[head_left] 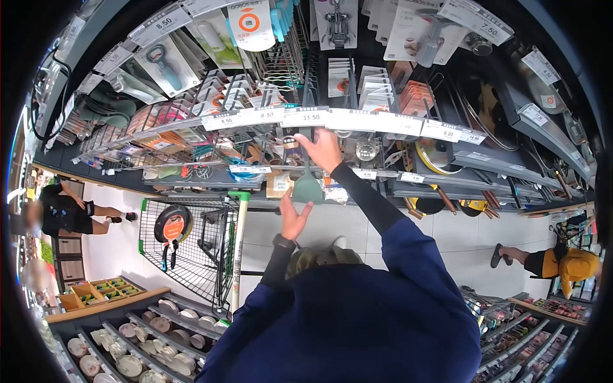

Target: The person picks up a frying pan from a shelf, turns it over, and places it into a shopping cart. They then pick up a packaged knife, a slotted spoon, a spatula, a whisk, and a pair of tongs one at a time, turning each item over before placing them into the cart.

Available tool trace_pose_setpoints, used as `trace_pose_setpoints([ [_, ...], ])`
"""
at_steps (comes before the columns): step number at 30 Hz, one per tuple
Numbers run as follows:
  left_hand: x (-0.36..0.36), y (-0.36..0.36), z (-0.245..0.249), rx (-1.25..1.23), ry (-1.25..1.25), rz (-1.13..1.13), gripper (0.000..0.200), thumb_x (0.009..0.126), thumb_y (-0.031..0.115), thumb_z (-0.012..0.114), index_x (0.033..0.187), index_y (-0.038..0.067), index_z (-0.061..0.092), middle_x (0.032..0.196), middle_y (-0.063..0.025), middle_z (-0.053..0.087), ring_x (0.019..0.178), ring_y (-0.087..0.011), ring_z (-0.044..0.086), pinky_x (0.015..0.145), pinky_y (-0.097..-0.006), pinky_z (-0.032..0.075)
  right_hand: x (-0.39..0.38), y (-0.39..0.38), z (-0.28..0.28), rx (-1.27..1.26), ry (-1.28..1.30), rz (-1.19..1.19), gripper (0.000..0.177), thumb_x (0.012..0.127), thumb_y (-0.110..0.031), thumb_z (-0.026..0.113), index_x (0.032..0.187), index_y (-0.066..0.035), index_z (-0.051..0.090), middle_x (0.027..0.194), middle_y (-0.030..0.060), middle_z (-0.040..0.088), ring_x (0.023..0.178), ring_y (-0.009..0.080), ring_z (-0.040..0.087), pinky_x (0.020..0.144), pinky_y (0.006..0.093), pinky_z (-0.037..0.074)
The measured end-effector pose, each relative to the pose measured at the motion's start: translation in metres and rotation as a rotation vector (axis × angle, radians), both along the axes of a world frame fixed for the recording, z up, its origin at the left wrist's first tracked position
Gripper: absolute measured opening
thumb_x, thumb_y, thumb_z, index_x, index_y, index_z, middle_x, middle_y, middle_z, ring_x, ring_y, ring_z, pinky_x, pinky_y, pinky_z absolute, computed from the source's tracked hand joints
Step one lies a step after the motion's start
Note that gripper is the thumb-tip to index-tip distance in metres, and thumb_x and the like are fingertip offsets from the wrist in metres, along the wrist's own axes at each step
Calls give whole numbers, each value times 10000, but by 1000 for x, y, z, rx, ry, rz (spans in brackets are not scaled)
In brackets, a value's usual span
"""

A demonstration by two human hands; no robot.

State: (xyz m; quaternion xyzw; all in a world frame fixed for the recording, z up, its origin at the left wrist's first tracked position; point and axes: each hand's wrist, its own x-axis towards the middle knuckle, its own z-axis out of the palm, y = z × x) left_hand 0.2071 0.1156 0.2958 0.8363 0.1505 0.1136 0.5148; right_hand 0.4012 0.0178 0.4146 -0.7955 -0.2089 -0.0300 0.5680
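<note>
A green spatula-like utensil (308, 186) hangs head down in front of the shelf, below the 31.50 price tag (304, 118). My right hand (321, 150) is up at the shelf edge beside the utensil's handle, its fingers bent around something I cannot make out. Lower down, my left hand (294, 217) is at the lower left edge of the green head, thumb and fingers apart. Whether it touches the head is hard to tell. Packaged kitchen tools hang on hooks behind and above the price strip (364, 121).
A shopping cart (185, 246) holding a black pan (173, 225) stands at the left. Pans (426, 205) hang on the right. Bowl shelves (137, 338) are behind. One person (64, 207) is far left, another (571, 263) far right.
</note>
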Motion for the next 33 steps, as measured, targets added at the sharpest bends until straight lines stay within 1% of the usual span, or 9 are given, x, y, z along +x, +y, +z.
trace_pose_setpoints([
  [2,-12,4,27,218,39,-31,791,850,238,748,1456,-34,320,1479,-226,324,1334,-324,363,1125,-462,290,-16,-4,14,-39,68,46,343,872,-193,740,1063,73,636,955,178,725,871,169,709,717,323,557],
  [4,-23,13,27,293,-52,-16,752,847,274,754,1396,-70,373,1397,-239,448,1277,-375,436,1084,-449,335,-27,-4,11,296,136,135,405,885,-136,727,1188,65,551,1071,162,700,933,159,685,776,294,568],
  [6,-36,27,23,50,49,-222,748,854,273,749,1409,-51,368,1359,-233,507,1262,-361,494,1048,-434,392,-31,-13,-1,371,397,184,404,919,-101,690,1248,25,493,1113,109,674,1018,134,644,838,276,558],
  [10,-59,29,45,-303,300,-340,491,903,231,702,1299,-3,532,1136,-165,672,1075,-225,647,912,-342,502,-33,-36,-14,594,571,119,339,919,-128,698,1181,-4,523,1006,80,695,851,102,663,733,254,544],
  [11,-65,21,51,-456,266,-311,367,942,205,661,1229,-10,582,1070,-104,687,1006,-142,635,875,-300,504,-34,-43,-12,566,639,98,343,921,-132,698,1192,-7,527,1009,77,696,861,99,660,730,252,542],
  [16,-70,-17,77,-675,331,-381,316,995,165,589,1252,-14,553,1090,-49,648,999,-95,570,890,-269,475,-41,-72,-23,561,696,86,323,966,-150,646,1246,-19,550,1074,65,688,860,76,640,722,245,536],
  [21,-57,-49,81,-755,318,-293,373,1045,240,494,1297,-33,527,1133,-61,622,1062,-113,541,939,-261,431,-74,-100,-10,494,880,326,380,1055,-211,460,1385,-24,434,1278,139,601,1111,300,662,932,371,558],
  [23,-53,-56,80,-729,302,-293,428,1084,307,377,1304,-31,521,1162,-61,608,1092,-120,524,976,-262,397,-81,-107,-9,561,906,313,358,1061,-210,442,1373,-33,439,1280,133,603,1098,304,669,923,366,561],
  [33,-44,-71,78,-752,275,-333,456,1091,334,341,1297,-26,531,1134,-49,605,1060,-104,524,957,-258,405,-79,-135,-11,729,934,375,403,1070,-201,400,1434,-30,368,1354,199,538,1166,382,620,1007,432,519],
])
